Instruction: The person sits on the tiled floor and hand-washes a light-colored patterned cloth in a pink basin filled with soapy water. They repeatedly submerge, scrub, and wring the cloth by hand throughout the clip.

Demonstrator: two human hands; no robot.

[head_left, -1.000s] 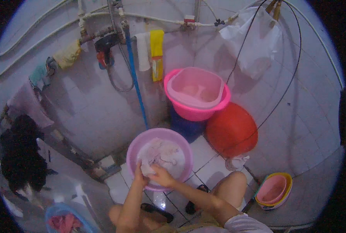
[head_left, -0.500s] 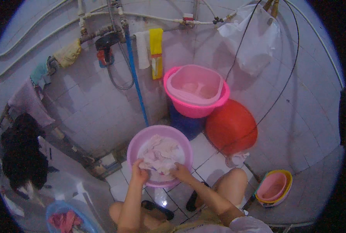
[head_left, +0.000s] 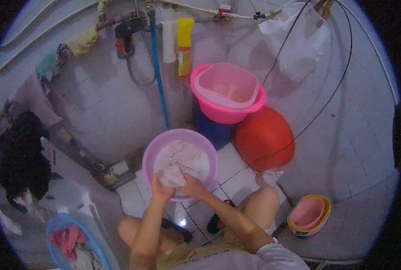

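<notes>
Both hands closed on the pale cloth [head_left: 175,173] now: left hand [head_left: 161,189] and right hand [head_left: 192,185] bunch it together at the near rim of the purple basin [head_left: 152,155], centre frame, where half a second ago they sat apart. Behind, the pink tub [head_left: 227,112] half hides a blue container; the fingertips are buried in fabric.

Tiled bathroom, pale tiles seen on wall [head_left: 97,108] and floor [head_left: 241,180]. Pipes [head_left: 119,18] are run along the far wall top, cloths and a yellow rag [head_left: 185,33] hung from them. A blue pole [head_left: 159,76] is leaned against the wall. A white plastic bag [head_left: 299,40] is hung far right. Black cable [head_left: 326,103] is draped down the right wall. Light is dim, bluish.
</notes>
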